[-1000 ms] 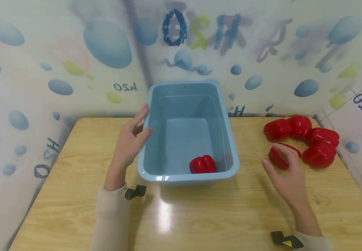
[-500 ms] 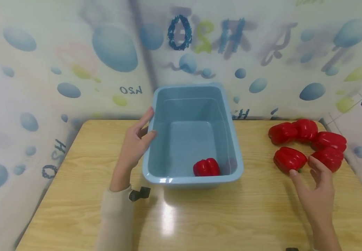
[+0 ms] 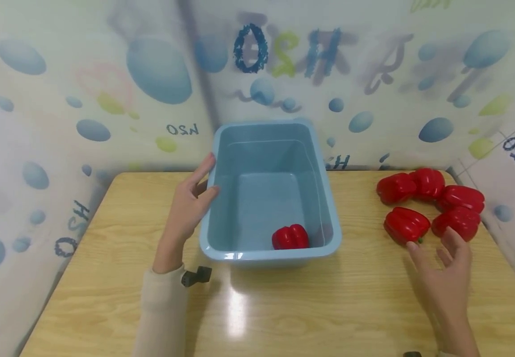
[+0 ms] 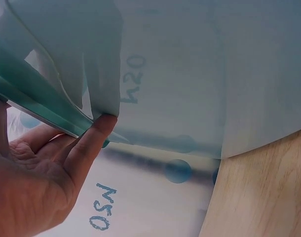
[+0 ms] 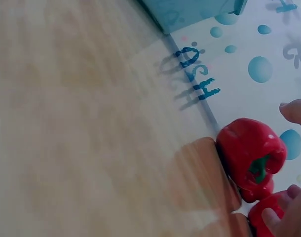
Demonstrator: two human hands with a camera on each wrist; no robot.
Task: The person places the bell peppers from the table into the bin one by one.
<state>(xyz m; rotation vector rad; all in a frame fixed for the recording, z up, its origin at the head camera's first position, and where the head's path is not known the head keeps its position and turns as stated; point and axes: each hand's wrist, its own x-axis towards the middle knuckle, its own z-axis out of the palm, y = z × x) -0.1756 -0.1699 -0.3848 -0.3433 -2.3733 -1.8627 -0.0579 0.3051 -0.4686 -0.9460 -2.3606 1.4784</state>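
Six glossy red peppers are split between two spots on a wood-grain tabletop (image 3: 329, 307): one pepper (image 3: 290, 237) lies inside a blue basin (image 3: 266, 256), against the wall closest to the person, and five lie at the right. Four of those, the back peppers (image 3: 428, 183), form a close curve near the patterned wall (image 3: 364, 44), while the front pepper (image 3: 406, 225) sits just inside that curve, its green stem (image 3: 420, 240) turned toward the person.

The left hand (image 3: 187, 208) pinches the basin's left edge, thumb over the rim and fingers along the outer side, a hold that would seem meant to keep the light-looking tub from sliding. The basin stands at the middle of the tabletop, mouth up, within easy reach of both hands.

Well apart from it, the right hand (image 3: 447, 275) holds nothing. Thumb and fingers are parted, the thumb at the front pepper's stem end, the fingertips by the back pepper to its right; the spread looks suited to a broad, rounded body. Whether any fingertip touches a pepper is hard to tell, as the right wrist view catches that hand only at its edge.
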